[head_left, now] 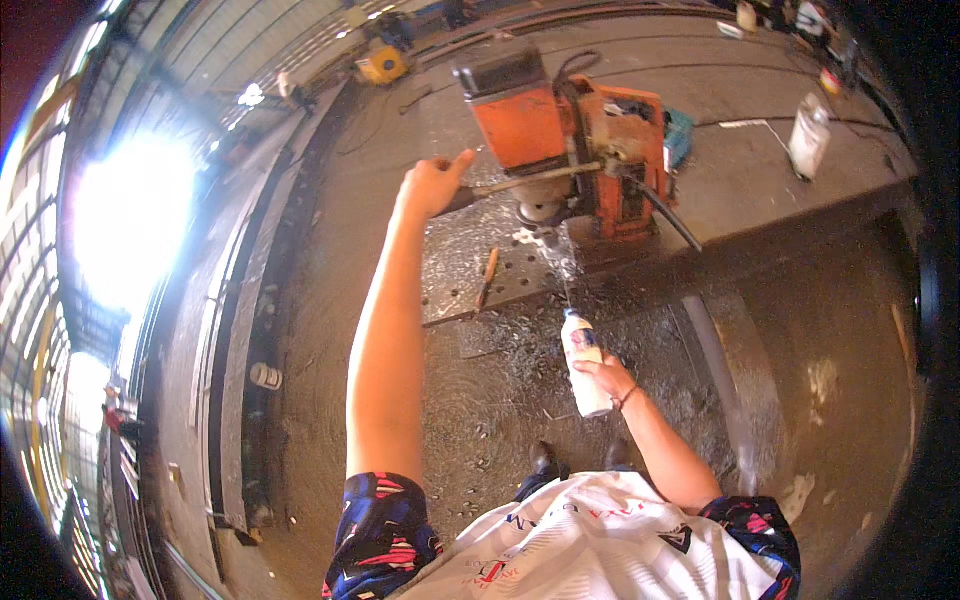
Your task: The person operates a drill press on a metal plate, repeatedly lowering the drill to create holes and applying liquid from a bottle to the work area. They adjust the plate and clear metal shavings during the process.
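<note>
Two bare hands are at work over a steel desk in a workshop. Nearest the person, the right hand (612, 378) is closed around a white plastic squeeze bottle (582, 362), tilted with its nozzle toward the machine, and a thin stream of liquid (558, 262) arcs from it to the drilling spot. Metal shavings (500, 340) lie scattered on the floor below. Beyond, a perforated steel plate (470, 262) rests at the desk's (740, 170) edge, with a small wooden-handled tool (488, 277) lying on it. Farther out, the left arm is stretched forward and the left hand (432, 185) is wrapped around the feed lever (530, 181) of an orange magnetic drill (570, 135) standing on the plate. At the far right of the desk, well apart, stands a white container (808, 135).
</note>
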Available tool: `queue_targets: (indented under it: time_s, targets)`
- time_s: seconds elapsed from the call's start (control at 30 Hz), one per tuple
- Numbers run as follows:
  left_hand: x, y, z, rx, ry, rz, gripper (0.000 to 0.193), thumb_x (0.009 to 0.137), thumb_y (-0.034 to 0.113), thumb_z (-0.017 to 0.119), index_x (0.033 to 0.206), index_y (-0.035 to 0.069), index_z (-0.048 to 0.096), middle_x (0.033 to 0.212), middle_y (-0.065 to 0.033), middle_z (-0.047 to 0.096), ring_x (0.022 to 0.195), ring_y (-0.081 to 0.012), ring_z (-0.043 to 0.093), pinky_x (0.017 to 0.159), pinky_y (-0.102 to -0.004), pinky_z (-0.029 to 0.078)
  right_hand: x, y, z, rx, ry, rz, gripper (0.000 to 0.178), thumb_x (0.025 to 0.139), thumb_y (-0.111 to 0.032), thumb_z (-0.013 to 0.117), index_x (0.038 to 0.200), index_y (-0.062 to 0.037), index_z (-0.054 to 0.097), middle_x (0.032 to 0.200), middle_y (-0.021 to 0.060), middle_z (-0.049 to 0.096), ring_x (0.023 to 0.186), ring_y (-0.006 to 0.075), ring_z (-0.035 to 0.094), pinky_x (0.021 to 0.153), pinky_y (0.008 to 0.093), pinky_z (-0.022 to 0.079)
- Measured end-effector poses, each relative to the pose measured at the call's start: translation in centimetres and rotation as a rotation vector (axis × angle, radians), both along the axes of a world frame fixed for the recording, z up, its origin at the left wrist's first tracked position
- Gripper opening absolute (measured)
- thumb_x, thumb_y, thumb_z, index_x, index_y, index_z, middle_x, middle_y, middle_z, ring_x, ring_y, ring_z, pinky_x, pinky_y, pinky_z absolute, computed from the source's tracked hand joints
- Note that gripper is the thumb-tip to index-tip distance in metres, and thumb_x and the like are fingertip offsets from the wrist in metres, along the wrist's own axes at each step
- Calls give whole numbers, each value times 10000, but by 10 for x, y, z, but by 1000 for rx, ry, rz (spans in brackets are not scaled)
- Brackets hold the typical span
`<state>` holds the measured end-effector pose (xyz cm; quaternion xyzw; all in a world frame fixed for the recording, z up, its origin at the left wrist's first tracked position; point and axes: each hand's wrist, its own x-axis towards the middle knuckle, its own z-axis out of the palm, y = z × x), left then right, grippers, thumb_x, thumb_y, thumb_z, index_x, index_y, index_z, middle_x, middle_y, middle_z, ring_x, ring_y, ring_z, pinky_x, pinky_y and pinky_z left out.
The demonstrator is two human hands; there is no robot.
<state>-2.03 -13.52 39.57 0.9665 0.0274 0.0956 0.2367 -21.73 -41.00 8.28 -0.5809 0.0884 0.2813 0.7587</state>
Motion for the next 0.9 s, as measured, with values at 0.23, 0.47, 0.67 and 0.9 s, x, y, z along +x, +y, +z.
queue_targets:
  time_s: [0.23, 0.47, 0.67, 0.9]
  targets:
    - [3, -5, 1, -22, 44, -37, 751, 834, 685, 544, 1055, -10, 719, 1006, -214, 712, 1057, -348, 660, 934, -419, 477, 2, 0, -25, 36, 18, -10, 285, 802, -174, 732, 1056, -57, 678, 861, 73, 710, 695, 191, 681, 648, 338, 552]
    - [5, 1, -5, 3, 46, -38, 732, 834, 665, 550, 1079, -5, 715, 1035, -240, 699, 1067, -367, 651, 942, -424, 472, 0, 2, -11, 37, 53, 4, 314, 796, -182, 750, 1075, -61, 671, 887, 72, 713, 701, 196, 685, 654, 341, 558]
    - [10, 10, -14, 43, -7, -39, 751, 845, 694, 529, 1062, 1, 722, 983, -188, 722, 965, -306, 686, 902, -390, 485, -4, 2, 8, 17, 3, -17, 319, 804, -161, 751, 1098, -75, 664, 894, 65, 709, 709, 184, 680, 648, 342, 559]
    - [13, 8, -17, 35, 19, -31, 760, 839, 699, 534, 1065, -2, 722, 1018, -183, 720, 988, -301, 684, 905, -383, 486, -1, -3, -4, 49, -9, -7, 323, 829, -141, 714, 1129, -60, 626, 882, 87, 698, 707, 215, 691, 636, 366, 579]
